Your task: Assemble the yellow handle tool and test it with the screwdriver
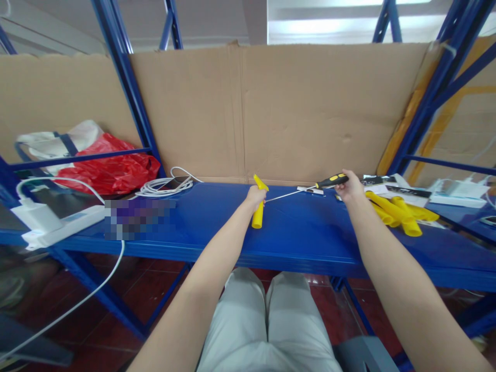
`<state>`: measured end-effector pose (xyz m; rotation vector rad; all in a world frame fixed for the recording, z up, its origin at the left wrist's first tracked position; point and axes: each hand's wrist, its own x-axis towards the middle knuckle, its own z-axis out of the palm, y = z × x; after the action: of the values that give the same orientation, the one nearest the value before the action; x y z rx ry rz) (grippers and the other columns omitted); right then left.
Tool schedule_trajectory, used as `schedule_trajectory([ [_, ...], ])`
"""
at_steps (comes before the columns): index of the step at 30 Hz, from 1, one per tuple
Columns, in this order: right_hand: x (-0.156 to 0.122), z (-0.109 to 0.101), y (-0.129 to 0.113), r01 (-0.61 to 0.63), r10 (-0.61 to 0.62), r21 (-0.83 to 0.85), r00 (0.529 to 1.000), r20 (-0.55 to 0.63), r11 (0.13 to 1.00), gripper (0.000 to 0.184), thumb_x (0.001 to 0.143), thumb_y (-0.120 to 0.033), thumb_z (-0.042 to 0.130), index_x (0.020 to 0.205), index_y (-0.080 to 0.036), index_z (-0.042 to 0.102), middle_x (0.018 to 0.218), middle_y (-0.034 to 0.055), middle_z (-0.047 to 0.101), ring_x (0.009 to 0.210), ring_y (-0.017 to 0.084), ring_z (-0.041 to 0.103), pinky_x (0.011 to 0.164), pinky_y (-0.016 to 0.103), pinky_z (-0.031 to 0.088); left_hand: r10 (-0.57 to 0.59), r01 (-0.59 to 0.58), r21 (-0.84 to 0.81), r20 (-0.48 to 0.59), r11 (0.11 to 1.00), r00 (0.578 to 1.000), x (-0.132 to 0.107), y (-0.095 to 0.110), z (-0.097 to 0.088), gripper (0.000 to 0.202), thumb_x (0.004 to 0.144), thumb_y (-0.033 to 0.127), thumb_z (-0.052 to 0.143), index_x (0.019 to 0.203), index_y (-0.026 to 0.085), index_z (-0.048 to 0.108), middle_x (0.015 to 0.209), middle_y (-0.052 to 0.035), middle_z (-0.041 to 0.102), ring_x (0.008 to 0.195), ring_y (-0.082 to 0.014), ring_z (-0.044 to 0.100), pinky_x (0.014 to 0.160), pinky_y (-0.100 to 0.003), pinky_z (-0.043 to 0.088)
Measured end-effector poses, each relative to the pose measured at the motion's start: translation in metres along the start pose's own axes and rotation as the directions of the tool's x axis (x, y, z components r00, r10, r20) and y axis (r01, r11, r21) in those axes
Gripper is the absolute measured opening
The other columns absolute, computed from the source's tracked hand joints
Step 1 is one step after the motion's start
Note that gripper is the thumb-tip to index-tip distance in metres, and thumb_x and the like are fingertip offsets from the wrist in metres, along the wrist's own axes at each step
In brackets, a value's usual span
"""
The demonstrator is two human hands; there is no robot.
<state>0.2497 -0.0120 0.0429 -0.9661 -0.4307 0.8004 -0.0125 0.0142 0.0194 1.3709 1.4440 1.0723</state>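
Note:
Upright above the blue table [217, 235], a yellow plastic handle-like piece [257, 218] with a slanted top is gripped by my left hand [256, 196]. My right hand [352, 187] is closed around the black and yellow handle of a screwdriver [332, 180]. Its long thin shaft points left, and the tip reaches the yellow piece beside my left fingers. Whether the tip sits in the piece or only touches it, I cannot tell. Several similar yellow pieces [399, 212] lie in a pile on the table, just right of my right wrist.
A cardboard panel [294, 113] closes off the back between blue metal posts. On the left are a power strip [73, 225], coiled white cable [165, 187] and a red plastic bag [116, 168]. Small boxes [411, 194] stand behind the yellow pile.

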Motion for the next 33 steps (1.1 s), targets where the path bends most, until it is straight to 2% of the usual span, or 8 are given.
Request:
schedule_trajectory([
  [6, -0.013, 0.004, 0.010, -0.115, 0.155, -0.326, 0.983, 0.097, 0.938, 0.029, 0.088, -0.026, 0.059, 0.067, -0.020, 0.040, 0.043, -0.0099, 0.032, 0.034, 0.006, 0.031, 0.035, 0.015, 0.033, 0.002, -0.002, -0.021, 0.012, 1.000, 1.000, 0.001, -0.002, 0.001, 0.013, 0.090, 0.012, 0.049, 0.099, 0.012, 0.059, 0.055, 0.0061, 0.045, 0.039, -0.0065, 0.041, 0.045, -0.020, 0.037],
  [11, -0.021, 0.008, 0.024, -0.105, 0.313, -0.640, 0.924, 0.220, 0.762, 0.024, 0.091, -0.029, 0.056, 0.072, -0.018, 0.047, 0.043, -0.0059, 0.042, 0.035, 0.008, 0.038, 0.035, 0.015, 0.032, 0.004, -0.004, -0.019, 0.014, 1.000, 1.000, 0.003, -0.003, 0.001, 0.013, 0.091, 0.014, 0.050, 0.101, 0.012, 0.059, 0.056, 0.0056, 0.046, 0.039, -0.0064, 0.042, 0.045, -0.020, 0.038],
  [17, -0.026, 0.012, 0.039, -0.092, 0.470, -0.825, 0.854, 0.222, 0.557, 0.023, 0.091, -0.034, 0.057, 0.077, -0.015, 0.054, 0.050, 0.0018, 0.056, 0.037, 0.009, 0.045, 0.034, 0.014, 0.031, 0.022, -0.022, -0.001, -0.013, 1.000, 1.000, 0.003, -0.005, 0.001, 0.015, 0.093, 0.019, 0.048, 0.105, 0.013, 0.056, 0.062, 0.0040, 0.050, 0.040, -0.0062, 0.042, 0.044, -0.019, 0.038],
  [20, -0.023, 0.013, 0.046, -0.028, 0.434, -0.849, 0.868, 0.241, 0.528, 0.023, 0.087, -0.035, 0.063, 0.078, -0.015, 0.056, 0.049, 0.0020, 0.057, 0.035, 0.008, 0.044, 0.032, 0.013, 0.030, 0.028, -0.025, 0.033, -0.083, 0.999, 0.996, 0.007, -0.008, 0.002, 0.025, 0.092, 0.020, 0.050, 0.117, 0.014, 0.052, 0.074, -0.0004, 0.057, 0.043, -0.0073, 0.047, 0.046, -0.021, 0.041],
  [23, -0.021, 0.014, 0.051, 0.085, 0.349, -0.859, 0.890, 0.293, 0.504, 0.024, 0.080, -0.034, 0.072, 0.075, -0.016, 0.056, 0.045, -0.0008, 0.055, 0.031, 0.007, 0.040, 0.029, 0.012, 0.025, 0.034, -0.024, 0.075, -0.135, 0.997, 0.990, 0.015, -0.013, 0.003, 0.046, 0.086, 0.014, 0.056, 0.130, 0.014, 0.044, 0.087, -0.0062, 0.064, 0.053, -0.0109, 0.057, 0.052, -0.022, 0.046],
  [27, -0.022, 0.014, 0.054, 0.269, 0.309, -0.861, 0.852, 0.422, 0.431, 0.029, 0.079, -0.031, 0.074, 0.065, -0.016, 0.054, 0.040, -0.0037, 0.049, 0.027, 0.005, 0.034, 0.027, 0.012, 0.021, 0.146, -0.125, 0.133, -0.159, 0.983, 0.976, 0.023, -0.018, 0.002, 0.067, 0.075, 0.003, 0.060, 0.138, 0.019, 0.043, 0.106, -0.0095, 0.066, 0.074, -0.0145, 0.066, 0.063, -0.021, 0.050],
  [30, -0.020, 0.013, 0.053, 0.380, 0.237, -0.857, 0.849, 0.472, 0.347, 0.037, 0.085, -0.035, 0.067, 0.057, -0.017, 0.051, 0.039, -0.0021, 0.047, 0.027, 0.006, 0.034, 0.028, 0.015, 0.022, 0.214, -0.191, 0.194, -0.100, 0.962, 0.972, 0.022, -0.020, 0.002, 0.070, 0.071, 0.000, 0.060, 0.137, 0.022, 0.050, 0.111, -0.0094, 0.067, 0.083, -0.0167, 0.068, 0.068, -0.022, 0.052],
  [33, -0.011, 0.010, 0.053, 0.453, 0.090, -0.845, 0.865, 0.494, 0.284, 0.035, 0.087, -0.032, 0.063, 0.056, -0.018, 0.053, 0.044, 0.0005, 0.052, 0.038, 0.011, 0.048, 0.038, 0.018, 0.035, 0.259, -0.253, 0.255, 0.010, 0.933, 0.966, 0.015, -0.019, 0.004, 0.067, 0.070, -0.002, 0.059, 0.132, 0.024, 0.058, 0.110, -0.0080, 0.069, 0.086, -0.0177, 0.069, 0.071, -0.023, 0.052],
])
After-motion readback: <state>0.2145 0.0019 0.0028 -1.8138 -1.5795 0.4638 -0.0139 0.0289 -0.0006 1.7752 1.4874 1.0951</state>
